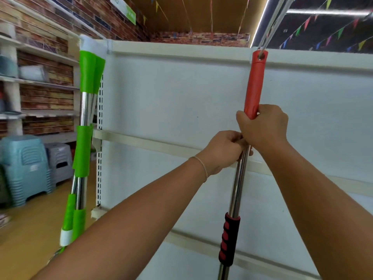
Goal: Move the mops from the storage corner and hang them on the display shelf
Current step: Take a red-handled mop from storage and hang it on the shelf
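Right hand (263,127) wraps its fingers around the base of the red mop handle (254,83); left hand (223,151) grips the steel shaft just beneath. The handle's top hangs at the white display shelf (181,87) rim. The mop head is cut off below.

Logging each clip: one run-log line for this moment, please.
phase: hanging | both hands grip red-handled steel mop pole | left hand below right hand | green-handled mops at white shelf

1. Left hand (224,151): raised mid-frame, forearm rising from lower left, fingers curled in a grip, thin band at wrist.
2. Right hand (264,127): just above, touching the left, gripping too.
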`<state>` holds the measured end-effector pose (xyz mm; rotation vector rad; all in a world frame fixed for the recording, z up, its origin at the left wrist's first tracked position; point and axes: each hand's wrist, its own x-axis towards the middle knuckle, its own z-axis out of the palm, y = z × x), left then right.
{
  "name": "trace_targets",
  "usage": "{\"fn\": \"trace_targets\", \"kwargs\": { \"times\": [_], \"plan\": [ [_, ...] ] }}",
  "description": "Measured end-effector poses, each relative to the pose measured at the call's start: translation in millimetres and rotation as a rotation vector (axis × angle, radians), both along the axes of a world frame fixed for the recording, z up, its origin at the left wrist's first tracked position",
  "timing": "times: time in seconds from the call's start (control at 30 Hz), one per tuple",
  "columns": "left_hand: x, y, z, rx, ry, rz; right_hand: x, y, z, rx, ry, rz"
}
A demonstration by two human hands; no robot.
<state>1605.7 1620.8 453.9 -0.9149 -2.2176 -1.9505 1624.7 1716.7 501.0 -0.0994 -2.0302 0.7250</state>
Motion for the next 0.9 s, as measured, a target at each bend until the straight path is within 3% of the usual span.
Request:
{"fn": "trace_targets", "kwargs": {
  "times": [0.3,0.43,0.57,0.9],
  "plan": [
    [9.8,-30.3,-24.5,-0.004,-0.056,-0.056,10.9,-8.3,-19.0,0.064,-0.12,-0.073],
    [13.5,-71.7,-27.7,-0.057,-0.017,-0.001,30.0,-40.6,-50.5,0.17,-0.067,-0.177],
    [16.5,-135.8,-35.8,-0.091,0.051,0.107,48.2,-100.0,-75.4,0.22,-0.004,0.0],
    [44.2,-378.2,-61.7,-0.28,0.168,0.422,37.6,-324.7,-109.5,0.194,-0.105,0.341]
  ]
}}
